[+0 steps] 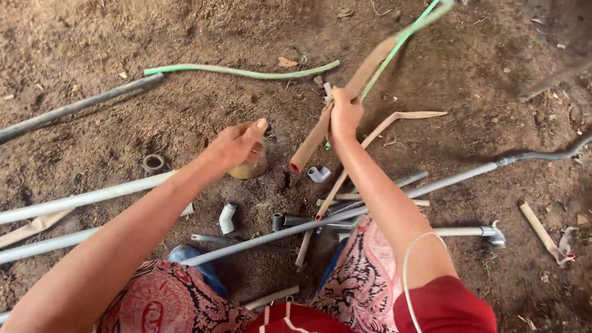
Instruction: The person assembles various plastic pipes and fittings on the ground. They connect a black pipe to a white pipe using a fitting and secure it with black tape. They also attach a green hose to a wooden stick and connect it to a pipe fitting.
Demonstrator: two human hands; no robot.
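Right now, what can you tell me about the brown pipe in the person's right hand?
The brown pipe is a straight, dirt-stained tube, plastic by its look, with a reddish open lower end. It tilts, upper end up to the right, lower end above the soil. The right hand grips it near the middle, along with a thin green tube lying against its upper part. Nothing else touches it.

An elbow fitting (pixel 319 174) lies on the ground (pixel 185 111) between a jar (pixel 250 165) on its left and a long pipe (pixel 345 213) before it.

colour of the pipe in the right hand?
The long plastic pipe in the right hand is dusty tan-brown with a reddish lower end; head view.
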